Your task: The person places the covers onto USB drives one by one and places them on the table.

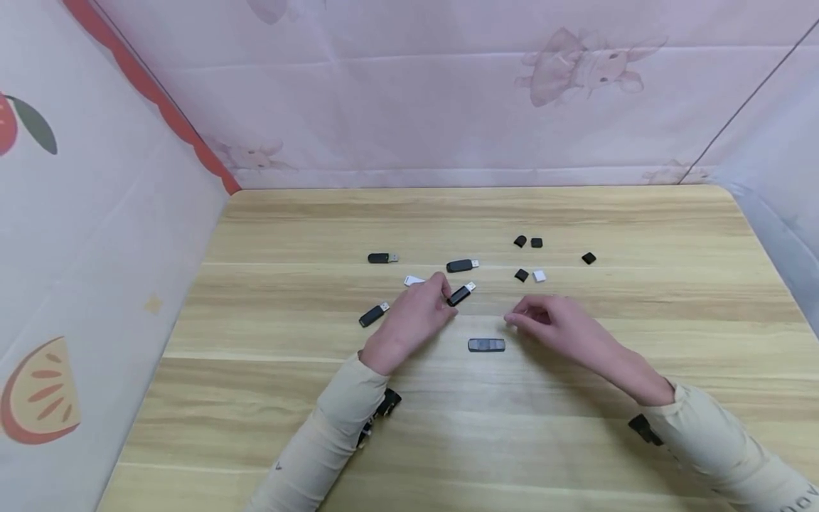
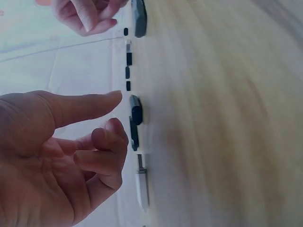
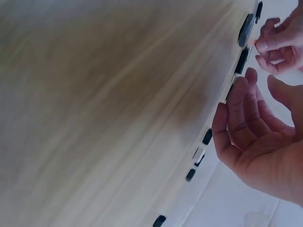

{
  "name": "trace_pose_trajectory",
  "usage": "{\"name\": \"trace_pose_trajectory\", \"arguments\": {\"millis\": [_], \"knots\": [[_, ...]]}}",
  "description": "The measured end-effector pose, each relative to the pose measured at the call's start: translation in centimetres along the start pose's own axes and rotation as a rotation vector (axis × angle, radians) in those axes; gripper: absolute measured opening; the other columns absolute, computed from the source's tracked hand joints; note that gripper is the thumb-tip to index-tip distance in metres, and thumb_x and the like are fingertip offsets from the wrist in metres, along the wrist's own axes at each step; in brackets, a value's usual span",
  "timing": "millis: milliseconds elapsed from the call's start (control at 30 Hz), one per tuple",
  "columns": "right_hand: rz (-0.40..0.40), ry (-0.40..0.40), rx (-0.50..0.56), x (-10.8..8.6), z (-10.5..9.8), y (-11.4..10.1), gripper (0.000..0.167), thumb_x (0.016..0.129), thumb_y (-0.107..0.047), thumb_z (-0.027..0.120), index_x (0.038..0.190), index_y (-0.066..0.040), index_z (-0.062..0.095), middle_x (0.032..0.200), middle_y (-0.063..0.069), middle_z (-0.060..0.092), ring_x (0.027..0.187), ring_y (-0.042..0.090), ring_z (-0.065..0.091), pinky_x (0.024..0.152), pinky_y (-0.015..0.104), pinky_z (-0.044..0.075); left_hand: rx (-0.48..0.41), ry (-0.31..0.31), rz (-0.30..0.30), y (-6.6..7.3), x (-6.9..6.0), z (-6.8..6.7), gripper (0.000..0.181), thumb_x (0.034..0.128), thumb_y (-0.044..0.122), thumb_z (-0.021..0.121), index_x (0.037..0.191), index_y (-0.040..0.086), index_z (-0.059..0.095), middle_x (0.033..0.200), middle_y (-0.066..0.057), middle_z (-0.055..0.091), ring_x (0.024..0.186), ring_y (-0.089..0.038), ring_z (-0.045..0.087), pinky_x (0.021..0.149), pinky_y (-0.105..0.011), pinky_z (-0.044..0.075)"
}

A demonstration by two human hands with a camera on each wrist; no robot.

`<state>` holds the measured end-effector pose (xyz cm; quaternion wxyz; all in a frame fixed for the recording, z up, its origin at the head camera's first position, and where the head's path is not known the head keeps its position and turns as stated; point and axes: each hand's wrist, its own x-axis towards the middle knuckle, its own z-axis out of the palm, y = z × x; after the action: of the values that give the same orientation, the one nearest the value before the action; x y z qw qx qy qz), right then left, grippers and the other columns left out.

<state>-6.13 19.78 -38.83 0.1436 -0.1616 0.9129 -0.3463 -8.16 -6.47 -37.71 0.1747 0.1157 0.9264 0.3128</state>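
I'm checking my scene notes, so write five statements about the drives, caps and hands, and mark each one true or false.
1. In the head view, the front drive lies nearer the person than the black caps. True.
2. Every cap is black. False: the white cap is among them.
3. The right hand holds nothing. True.
4. In the head view, nothing hides any part of a drive. False: the left hand covers part of the white drive.
5. In the head view, all the caps lie left of the front drive. False: they all lie right of it.
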Motion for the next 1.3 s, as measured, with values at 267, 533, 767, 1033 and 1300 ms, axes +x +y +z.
{"name": "trace_pose_trajectory", "arguments": {"millis": [267, 533, 767, 1033, 1300], "knots": [[0.030, 0.017, 0.066, 0.3, -1.4, 1.8, 0.014, 0.105, -0.021, 0.067, 0.102, -0.012, 0.077, 0.079, 0.003, 0.071, 0.067, 0.011, 0.059, 0.058, 0.024, 0.048, 0.004, 0.003, -0.052, 0.0, 0.9, 0.6, 0.027, 0.1011, 0.024, 0.072, 0.119, 0.009, 0.060, 0.082, -0.003, 0.066, 0.068, -0.014, 0.058, 0.058, -0.026, 0.043], [0.095, 0.080, 0.099, 0.6, -3.6, 3.6, 0.020, 0.105, -0.022, 0.067, 0.111, -0.004, 0.075, 0.088, 0.009, 0.076, 0.070, 0.012, 0.066, 0.059, 0.023, 0.052, 0.039, 0.006, -0.047, 0.3, 1.5, 0.9, 0.023, 0.1024, 0.024, 0.070, 0.115, 0.007, 0.060, 0.081, -0.004, 0.064, 0.066, -0.015, 0.053, 0.055, -0.026, 0.039], [0.201, 0.146, 0.131, 1.5, -6.1, 5.8, 0.032, 0.106, -0.027, 0.065, 0.123, 0.000, 0.070, 0.100, 0.019, 0.077, 0.071, 0.011, 0.069, 0.062, 0.026, 0.056, 0.075, -0.005, -0.039, 0.5, 1.7, 0.9, 0.022, 0.1015, 0.020, 0.071, 0.110, 0.004, 0.059, 0.083, -0.006, 0.065, 0.066, -0.015, 0.054, 0.053, -0.025, 0.038], [0.263, 0.210, 0.021, 1.7, -8.5, 8.3, 0.034, 0.107, -0.031, 0.062, 0.124, -0.004, 0.070, 0.103, 0.018, 0.076, 0.074, 0.004, 0.066, 0.064, 0.024, 0.050, 0.090, -0.016, -0.037, 0.7, 1.8, 0.7, 0.020, 0.1030, 0.017, 0.069, 0.109, 0.001, 0.058, 0.084, -0.008, 0.065, 0.066, -0.015, 0.056, 0.053, -0.024, 0.040], [0.213, 0.152, -0.003, 2.1, -9.2, 10.2, 0.038, 0.104, -0.012, 0.063, 0.141, -0.006, 0.062, 0.122, 0.030, 0.069, 0.069, 0.003, 0.059, 0.060, 0.026, 0.046, 0.068, -0.038, -0.057, 1.0, 1.8, 0.5, 0.021, 0.1035, 0.013, 0.067, 0.115, -0.003, 0.058, 0.084, -0.008, 0.063, 0.066, -0.016, 0.054, 0.053, -0.024, 0.040]]}}
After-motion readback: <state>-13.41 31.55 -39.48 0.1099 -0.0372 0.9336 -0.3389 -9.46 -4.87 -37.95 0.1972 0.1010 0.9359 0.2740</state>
